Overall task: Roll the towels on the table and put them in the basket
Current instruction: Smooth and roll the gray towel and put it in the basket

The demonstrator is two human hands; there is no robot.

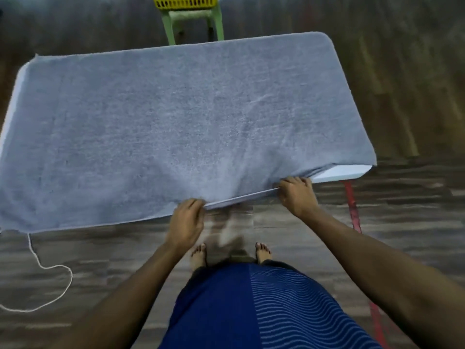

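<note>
The left hand (187,222) has its fingers curled over the near hem of the grey-blue towel (176,117), thumb side pinching the edge; the right hand (297,195) grips the same hem further along, fingers bent over the top of the cloth. Between the two hands the hem runs as a taut, pale line, lifted just off the table's edge; the cloth bunches into soft folds just beyond the right hand.

The towel lies spread open ahead of both hands, covering nearly the whole table (344,172) – only a white corner shows bare just to the outside of the right hand, and a thin white strip along the far-left side; to the outside of the left hand, the towel's near edge overhangs the table.

Well beyond the hands, past the table's far edge, a yellow basket (185,1) sits on a green stool (193,15), cut off by the top of the view. A red table leg (352,207) slants down just beside the right wrist; a white cord (50,278) loops on the wooden floor (402,84), well to the outside of the left arm.

Below the hands are two bare feet – the nearer to the left hand (198,255) just beside that wrist – and a blue shirt (226,311) with wavy pale stripes on one half.
</note>
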